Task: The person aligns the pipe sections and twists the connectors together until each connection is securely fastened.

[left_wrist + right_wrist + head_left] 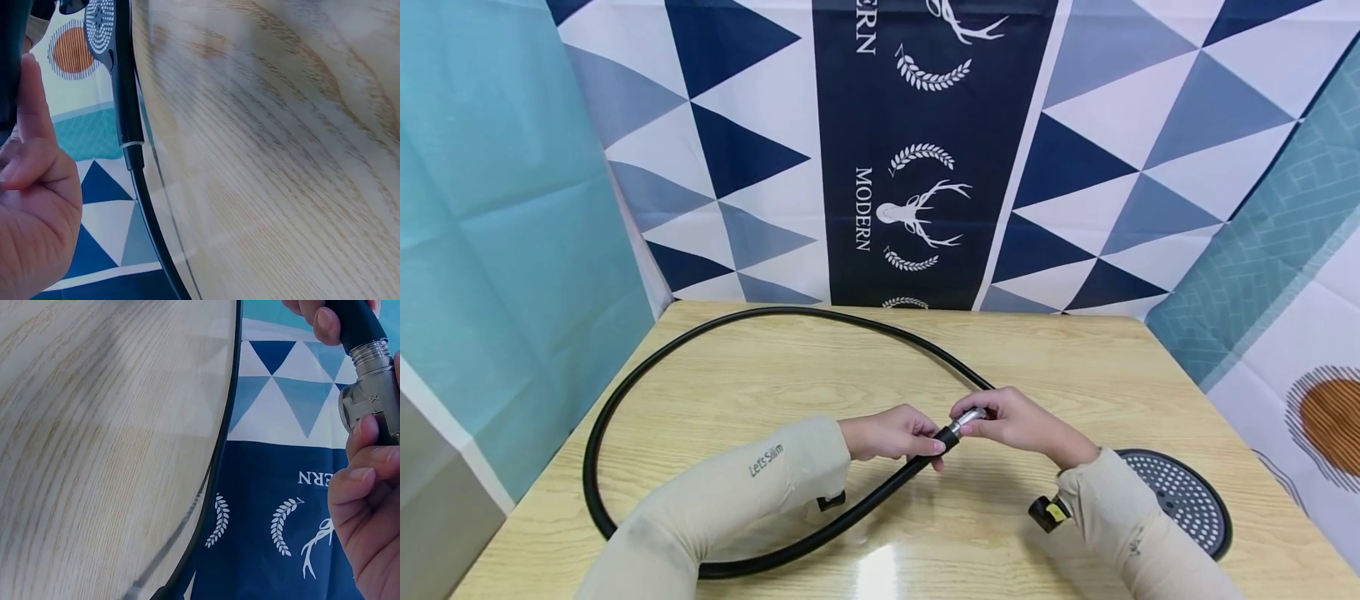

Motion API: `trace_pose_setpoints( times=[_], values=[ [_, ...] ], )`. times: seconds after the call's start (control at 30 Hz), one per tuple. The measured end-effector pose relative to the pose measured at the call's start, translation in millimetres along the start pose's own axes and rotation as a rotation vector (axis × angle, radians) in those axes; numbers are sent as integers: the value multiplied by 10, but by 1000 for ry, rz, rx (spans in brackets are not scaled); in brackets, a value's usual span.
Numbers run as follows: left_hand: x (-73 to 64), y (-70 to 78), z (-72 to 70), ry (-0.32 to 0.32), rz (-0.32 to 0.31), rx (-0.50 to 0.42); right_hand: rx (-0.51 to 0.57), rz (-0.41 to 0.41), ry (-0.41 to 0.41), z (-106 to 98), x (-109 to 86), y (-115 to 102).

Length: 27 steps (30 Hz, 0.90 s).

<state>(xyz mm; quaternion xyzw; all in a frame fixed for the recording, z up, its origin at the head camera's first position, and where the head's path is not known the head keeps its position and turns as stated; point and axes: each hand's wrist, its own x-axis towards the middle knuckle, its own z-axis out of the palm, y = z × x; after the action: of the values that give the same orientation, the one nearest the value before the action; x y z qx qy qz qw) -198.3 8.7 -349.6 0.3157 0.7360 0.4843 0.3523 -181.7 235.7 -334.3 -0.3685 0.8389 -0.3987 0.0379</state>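
Note:
My left hand [895,433] pinches the black sleeve-like end [949,439] of a shower hose [842,525] between thumb and fingers. With thumb and fingertips, my right hand [1015,421] holds a silver metal fitting [375,394] against that end. Some of the fitting's thread [370,353] shows between the body and the black end; how far it sits inside is hidden. To the right lies a shower head [1176,500] with a pale perforated face, its handle covered by my right forearm. In the left wrist view, its handle [128,100] joins a black hose [150,212].
The hose loops widely over the left and back of the wooden table [760,392]. A small black piece with a yellow patch [1048,512] is beside my right sleeve. Patterned cloth [917,150] hangs behind the table, with more cloth at both sides.

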Motion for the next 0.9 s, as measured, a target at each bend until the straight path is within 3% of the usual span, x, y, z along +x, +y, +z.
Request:
trace_pose_setpoints(
  times=[0.33,0.67,0.9],
  values=[
    [-24,0,-69,-137,-15,-94,30,11,-27,-29,-18,-39],
    [-7,-30,7,-77,22,-37,23,46,-42,-27,-44,-64],
    [-28,-40,32,-28,31,1,31,0,-32,14,-67,-74]
  ],
)
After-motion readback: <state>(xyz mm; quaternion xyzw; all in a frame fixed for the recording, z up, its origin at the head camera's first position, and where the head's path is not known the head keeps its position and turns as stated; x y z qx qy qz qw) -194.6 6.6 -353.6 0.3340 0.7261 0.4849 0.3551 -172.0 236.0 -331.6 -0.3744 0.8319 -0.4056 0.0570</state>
